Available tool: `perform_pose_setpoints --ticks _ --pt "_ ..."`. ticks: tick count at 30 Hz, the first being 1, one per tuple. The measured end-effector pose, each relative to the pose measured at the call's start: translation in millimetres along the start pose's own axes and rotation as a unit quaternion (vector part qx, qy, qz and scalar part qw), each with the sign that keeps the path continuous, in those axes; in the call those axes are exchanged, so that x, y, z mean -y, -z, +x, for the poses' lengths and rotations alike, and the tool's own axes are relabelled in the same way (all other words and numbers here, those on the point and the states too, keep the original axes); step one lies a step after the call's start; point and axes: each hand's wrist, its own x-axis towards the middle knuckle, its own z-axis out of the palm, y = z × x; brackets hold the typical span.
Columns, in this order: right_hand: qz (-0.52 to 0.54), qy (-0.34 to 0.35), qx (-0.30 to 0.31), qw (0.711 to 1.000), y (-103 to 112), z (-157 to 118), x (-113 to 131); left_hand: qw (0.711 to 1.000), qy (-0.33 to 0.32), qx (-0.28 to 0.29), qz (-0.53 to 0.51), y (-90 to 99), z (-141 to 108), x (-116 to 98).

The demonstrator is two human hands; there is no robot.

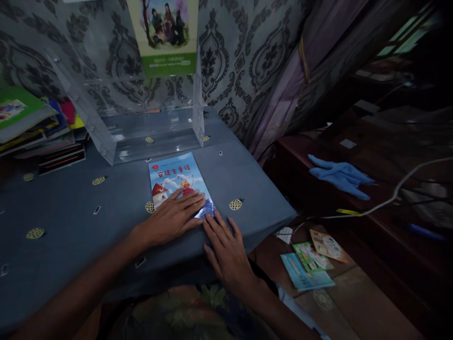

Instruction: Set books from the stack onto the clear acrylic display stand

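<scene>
A light blue book (175,172) with red characters on its cover lies flat on the blue-grey tablecloth (120,193). Across its lower part rests my left hand (173,216), palm down, with the fingers extended and covering some of the picture. My right hand (228,250) lies at the book's lower right corner, fingers stretched and slightly apart, fingertips at the corner. Neither hand grips anything. Behind the book stands a clear acrylic rack (155,141), with a green and cream book (170,67) upright in its upper part.
Stacked books (26,118) sit at the table's left. Beyond the right table edge, a blue glove (338,174) lies on a dark red surface, with a white cable (396,189) nearby. Several thin booklets (306,274) are on the floor at lower right.
</scene>
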Motion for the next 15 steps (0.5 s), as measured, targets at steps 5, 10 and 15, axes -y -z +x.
perform_pose_setpoints --ticks 5,10,15 --pt "0.017 -0.01 0.006 1.0 0 -1 0 1.0 -0.003 -0.01 0.001 -1.9 12 8" --pt "0.014 -0.008 0.007 1.0 1 -1 0 1.0 0.01 0.0 0.004 -1.0 23 17" --pt "0.003 -0.001 0.002 1.0 0 0 -1 0.999 0.042 0.015 -0.003 2.7 38 31"
